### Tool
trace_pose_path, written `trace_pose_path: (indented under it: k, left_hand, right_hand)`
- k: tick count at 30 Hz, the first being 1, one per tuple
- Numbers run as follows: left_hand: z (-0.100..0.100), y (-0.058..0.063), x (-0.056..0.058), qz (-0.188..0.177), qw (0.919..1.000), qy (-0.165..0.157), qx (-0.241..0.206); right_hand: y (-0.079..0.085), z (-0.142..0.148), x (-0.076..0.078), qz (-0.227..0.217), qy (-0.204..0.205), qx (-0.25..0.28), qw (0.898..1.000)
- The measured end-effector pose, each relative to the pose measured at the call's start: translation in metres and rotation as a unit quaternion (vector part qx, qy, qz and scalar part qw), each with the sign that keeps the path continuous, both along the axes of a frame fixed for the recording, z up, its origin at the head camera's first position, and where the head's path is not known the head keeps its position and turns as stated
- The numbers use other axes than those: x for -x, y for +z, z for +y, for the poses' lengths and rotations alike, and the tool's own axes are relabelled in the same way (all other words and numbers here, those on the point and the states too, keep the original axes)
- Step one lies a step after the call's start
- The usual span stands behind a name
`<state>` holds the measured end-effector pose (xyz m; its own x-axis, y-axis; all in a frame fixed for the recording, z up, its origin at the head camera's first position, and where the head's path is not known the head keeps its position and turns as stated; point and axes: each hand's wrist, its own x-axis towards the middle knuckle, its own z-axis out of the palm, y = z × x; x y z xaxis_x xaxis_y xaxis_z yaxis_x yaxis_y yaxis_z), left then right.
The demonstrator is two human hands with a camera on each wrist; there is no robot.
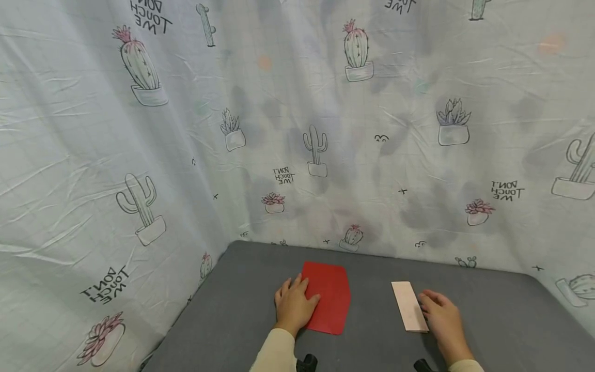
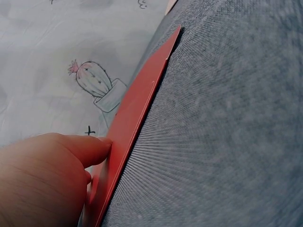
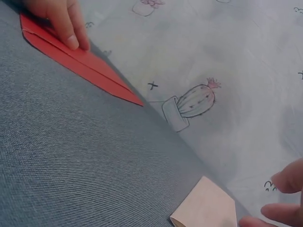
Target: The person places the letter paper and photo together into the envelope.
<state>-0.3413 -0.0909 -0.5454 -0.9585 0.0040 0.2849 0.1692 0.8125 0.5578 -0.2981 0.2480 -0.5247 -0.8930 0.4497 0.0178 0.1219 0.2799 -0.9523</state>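
Observation:
A red envelope with an angled flap on its right side lies on the grey table. My left hand rests on its left part, fingers extended and thumb on the red surface. In the left wrist view, the thumb of that hand presses the envelope. To the right lies a narrow folded piece of pale pink paper, whose folded layers show at its near end in the right wrist view. Beside its right edge is my right hand, fingers loosely bent, one fingertip right at the paper's edge.
Grey cloth covers the table, which ends at a back edge behind both papers. A white curtain printed with cacti and mirrored lettering hangs behind the table and along its left side. Black wrist camera parts show at the bottom.

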Motion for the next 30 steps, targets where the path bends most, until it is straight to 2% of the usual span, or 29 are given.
trace_pose_path:
  k: [8, 15, 25, 30]
  left_hand:
    - [0.0, 0.0007, 0.0002, -0.001, 1.0, 0.004, 0.002]
    - [0.0008, 0.0026, -0.0006, -0.004, 1.0, 0.001, 0.0]
    - [0.0007, -0.0016, 0.0005, 0.002, 1.0, 0.001, -0.005]
    - [0.0001, -0.0005, 0.0003, 0.002, 1.0, -0.001, -0.007]
  right_hand:
    - [-0.001, -0.0008, 0.0019, -0.026, 0.03, -0.058, 0.998]
    - [-0.004, -0.0009, 0.0022, -0.024, 0.036, -0.11, 0.993]
    - [-0.0008, 0.0019, -0.0019, -0.018, 0.045, -0.072, 0.996]
    - [0.0008, -0.0008, -0.0016, 0.002, 0.031, -0.037, 0.999]
